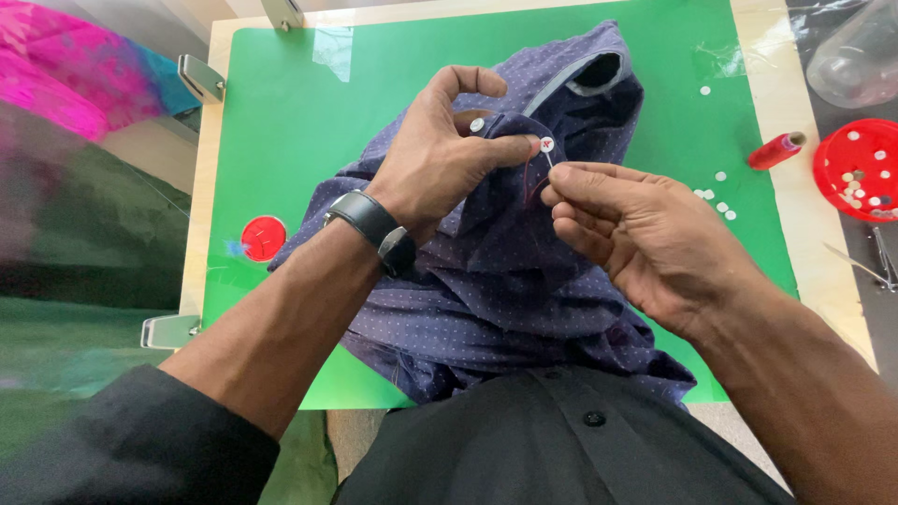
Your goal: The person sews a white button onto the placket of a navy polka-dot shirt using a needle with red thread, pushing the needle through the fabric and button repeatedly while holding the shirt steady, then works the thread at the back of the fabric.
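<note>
Overhead, a tabletop [806, 271] of pale wood carries a green mat [309, 122], and on the mat lies a crumpled navy shirt [505, 290] with small pale dots, its collar turned up toward the far edge. Pink cloth [65, 65] lies off the tabletop at the far left. The left hand [440, 154], a black watch [374, 224] on its wrist, is closed on a fold of the shirt, thumb and fingers pinching the cloth just beside a white button [547, 144] that sits on the fold. The right hand [636, 229] is closed too, thumb and forefinger pinched on a thin needle or thread end just below that button; which of the two it is cannot be told. Red thread [533, 182] loops down from the button across the cloth between the two hands. A second white button [477, 124] shows on the shirt near the left thumb. At the right edge sits a red dish [823, 159] holding loose white buttons, with a red spool [774, 151] near it on the wood. A round red lid [264, 238] lies on the mat to the left of the shirt. Loose buttons [720, 176] are scattered on the mat right of the shirt.
</note>
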